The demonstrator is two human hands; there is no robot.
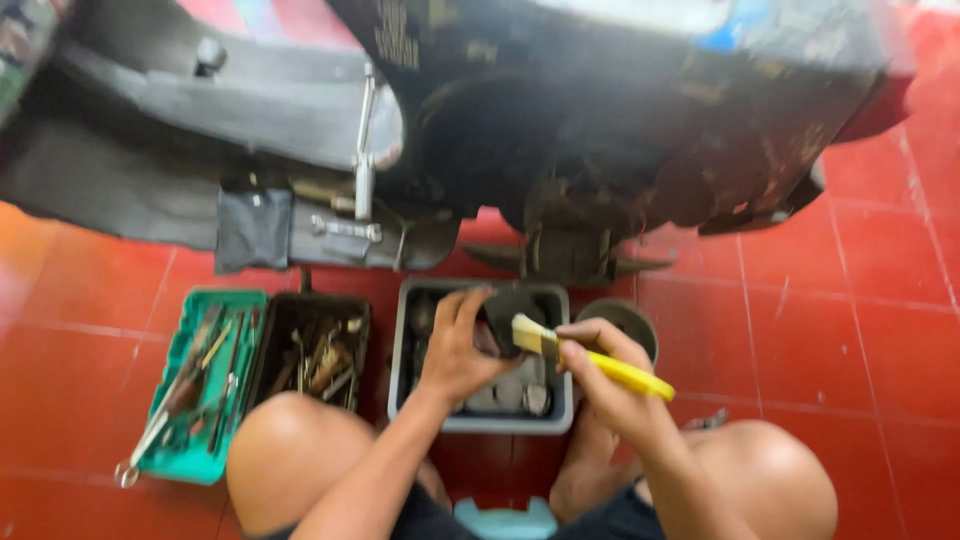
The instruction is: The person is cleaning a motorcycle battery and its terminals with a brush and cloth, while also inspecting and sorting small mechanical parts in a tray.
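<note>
My left hand (pixel 458 345) holds a dark metal part (pixel 508 308) over a grey plastic tray (pixel 420 300) on the floor. My right hand (pixel 598 372) grips a yellow-handled paintbrush (pixel 590 358), and its pale bristles touch the dark part. Several round grey metal parts (pixel 515 395) lie in the tray under my hands. My bare knees frame the tray at the bottom of the view.
A scooter's dark underside (pixel 560 130) looms above the tray, with a kick lever (pixel 364 150) hanging down. A black tray of tools (pixel 312 355) and a green tray with wrenches (pixel 205 385) sit at left on the red tiled floor. A round dark bowl (pixel 630 318) stands right of the grey tray.
</note>
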